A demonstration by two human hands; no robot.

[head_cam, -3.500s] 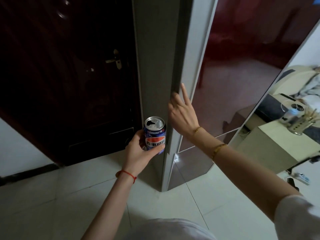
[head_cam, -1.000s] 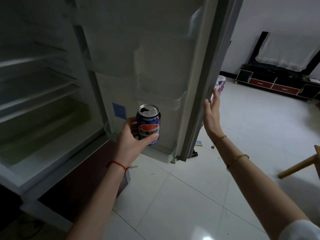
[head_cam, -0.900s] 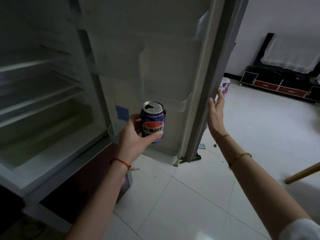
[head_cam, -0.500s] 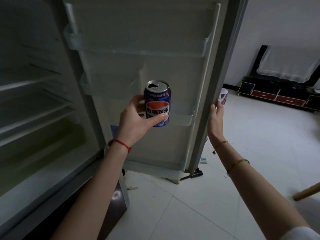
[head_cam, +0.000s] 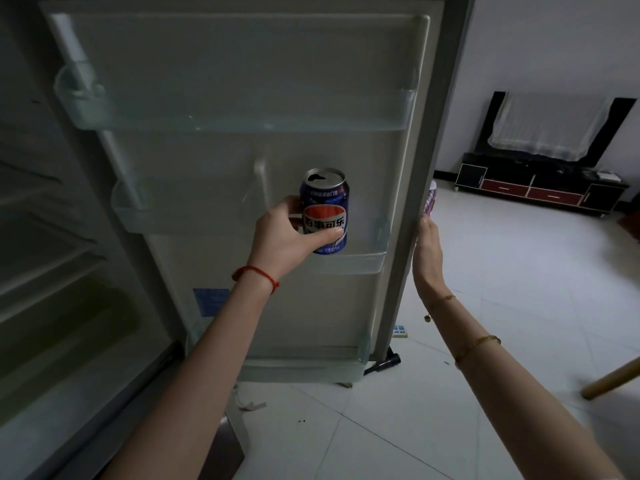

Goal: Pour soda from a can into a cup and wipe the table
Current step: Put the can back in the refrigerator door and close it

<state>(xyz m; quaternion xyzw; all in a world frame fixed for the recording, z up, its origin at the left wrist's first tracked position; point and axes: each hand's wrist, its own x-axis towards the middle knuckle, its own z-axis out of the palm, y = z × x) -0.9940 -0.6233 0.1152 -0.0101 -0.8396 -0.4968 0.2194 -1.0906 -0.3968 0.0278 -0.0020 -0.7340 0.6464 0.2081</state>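
Observation:
My left hand [head_cam: 284, 237] grips a blue soda can [head_cam: 325, 209] with a red, white and blue logo. The can is upright, its top opened, and it hangs just above the right end of the middle door shelf [head_cam: 349, 263] of the open fridge door [head_cam: 242, 168]. My right hand [head_cam: 427, 251] rests with straight fingers against the door's outer edge. No cup or table is in view.
The fridge's bare inner shelves [head_cam: 45, 237] stand at the left. A dark TV cabinet [head_cam: 540, 194] with a cloth-covered screen lines the far wall. White tiled floor [head_cam: 519, 289] spreads to the right. A wooden leg [head_cam: 613, 379] pokes in at the right edge.
My left hand has raised the can from the lower door area up to the middle door shelf. My right hand has closed in onto the door's edge as I stepped nearer.

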